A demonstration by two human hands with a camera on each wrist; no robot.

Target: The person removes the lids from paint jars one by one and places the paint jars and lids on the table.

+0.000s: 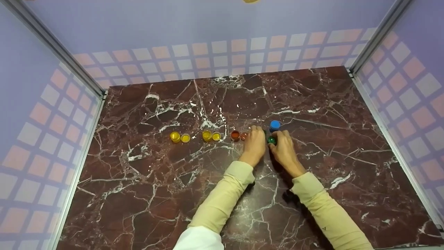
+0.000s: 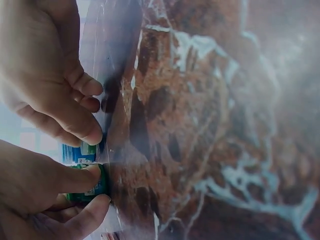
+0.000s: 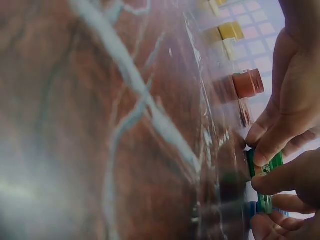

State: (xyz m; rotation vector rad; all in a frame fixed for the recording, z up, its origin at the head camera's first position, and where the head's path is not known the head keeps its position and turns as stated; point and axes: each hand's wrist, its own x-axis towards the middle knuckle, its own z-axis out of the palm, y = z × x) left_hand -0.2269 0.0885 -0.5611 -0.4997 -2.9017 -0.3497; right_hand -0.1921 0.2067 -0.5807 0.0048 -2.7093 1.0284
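Note:
My left hand [image 1: 255,140] pinches a small green paint pot [image 2: 92,194], thumb and fingers on its sides, low at the tabletop. Close on its right, my right hand [image 1: 285,147] pinches a green lid [image 1: 272,140], its round face showing in the head view. In the right wrist view the lid [image 3: 265,204] is beside the green pot [image 3: 270,165]. A blue-capped pot [image 1: 275,125] stands just behind the right hand. Left of my left hand stands an uncapped orange-red pot [image 1: 235,135]; its lid [image 1: 244,136] lies next to it, partly covered by the hand.
Further left, two open yellow pots, one nearer [image 1: 206,135] and one farther [image 1: 175,136], each have a yellow lid beside them, the nearer lid [image 1: 216,136] and the farther lid [image 1: 185,138]. The dark red marbled tabletop [image 1: 166,208] is bounded by tiled-pattern panels at the back and sides.

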